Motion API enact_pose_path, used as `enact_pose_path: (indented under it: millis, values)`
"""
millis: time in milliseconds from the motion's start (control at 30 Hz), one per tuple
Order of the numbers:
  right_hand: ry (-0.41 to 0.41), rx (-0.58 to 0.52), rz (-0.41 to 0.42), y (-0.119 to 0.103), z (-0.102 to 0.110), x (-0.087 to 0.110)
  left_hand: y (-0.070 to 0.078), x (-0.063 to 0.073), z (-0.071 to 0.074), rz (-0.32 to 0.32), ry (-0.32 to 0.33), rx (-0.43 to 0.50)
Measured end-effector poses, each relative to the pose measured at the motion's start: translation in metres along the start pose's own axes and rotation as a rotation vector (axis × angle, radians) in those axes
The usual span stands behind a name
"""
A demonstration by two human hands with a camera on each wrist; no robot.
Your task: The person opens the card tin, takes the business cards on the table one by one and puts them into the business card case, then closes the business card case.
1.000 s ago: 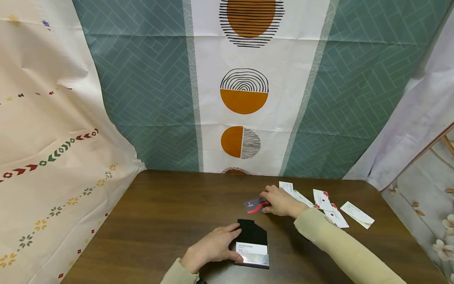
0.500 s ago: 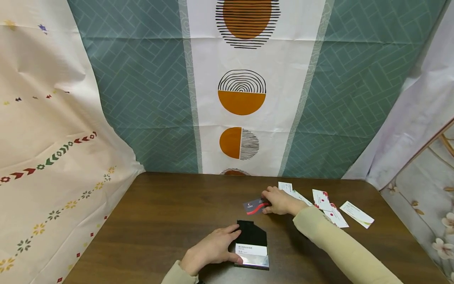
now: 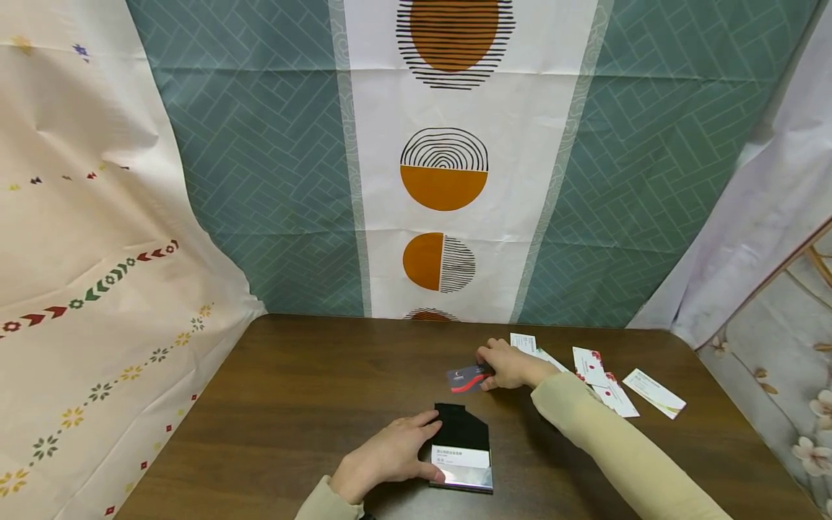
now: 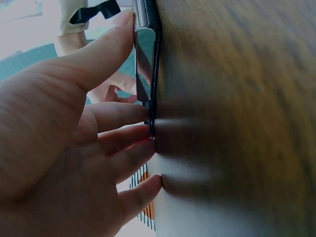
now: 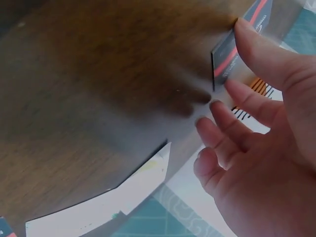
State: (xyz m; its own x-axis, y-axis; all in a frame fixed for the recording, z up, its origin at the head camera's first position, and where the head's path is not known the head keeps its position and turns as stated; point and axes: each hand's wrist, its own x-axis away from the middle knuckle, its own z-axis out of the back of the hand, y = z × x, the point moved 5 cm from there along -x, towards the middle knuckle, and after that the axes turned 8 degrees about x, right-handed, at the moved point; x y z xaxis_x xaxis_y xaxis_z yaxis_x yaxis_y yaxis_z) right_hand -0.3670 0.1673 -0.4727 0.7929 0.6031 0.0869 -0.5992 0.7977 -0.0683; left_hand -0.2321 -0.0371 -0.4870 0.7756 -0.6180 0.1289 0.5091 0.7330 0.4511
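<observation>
On the table lies a business card holder (image 3: 461, 430), its black flap laid back and a white card showing above its shiny metal front. My left hand (image 3: 396, 455) rests at its left side; the thumb presses the metal case (image 4: 144, 64) and the extended fingers touch the flap and the tabletop. Farther back, a dark business card (image 3: 463, 377) with a red stripe lies on the wood. My right hand (image 3: 513, 367) pinches this card across its right end, thumb and index finger (image 5: 247, 96) at opposite edges, the other fingers bent and off it.
Several white business cards lie at the back right: a flowered one (image 3: 589, 365), another overlapping it (image 3: 616, 399), a separate one (image 3: 653, 392), and more partly hidden behind the right hand. Patterned cloth (image 3: 299, 180) hangs behind the brown table (image 3: 312, 368).
The hands, the card holder and the dark card stay almost in place. The right hand's fingers shift slightly at the dark card, and the head view moves a little.
</observation>
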Motion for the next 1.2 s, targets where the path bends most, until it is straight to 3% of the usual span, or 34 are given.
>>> enact_pose_path:
  millis: [333,667,900,1200]
  values:
    - [0.0,-0.105,-0.073,0.003,0.0,0.002,0.0,0.001,0.0,0.0,0.001,-0.009]
    - [0.159,0.094,0.102,-0.013,0.013,0.019,0.001,0.002,-0.001,0.017,-0.004,0.003]
    - [0.229,0.095,0.17,-0.018,0.023,0.034,-0.001,0.001,-0.004,-0.005,-0.013,0.001]
    - [0.288,0.037,0.159,-0.025,0.033,0.055,-0.004,0.0,-0.004,-0.002,-0.015,0.014]
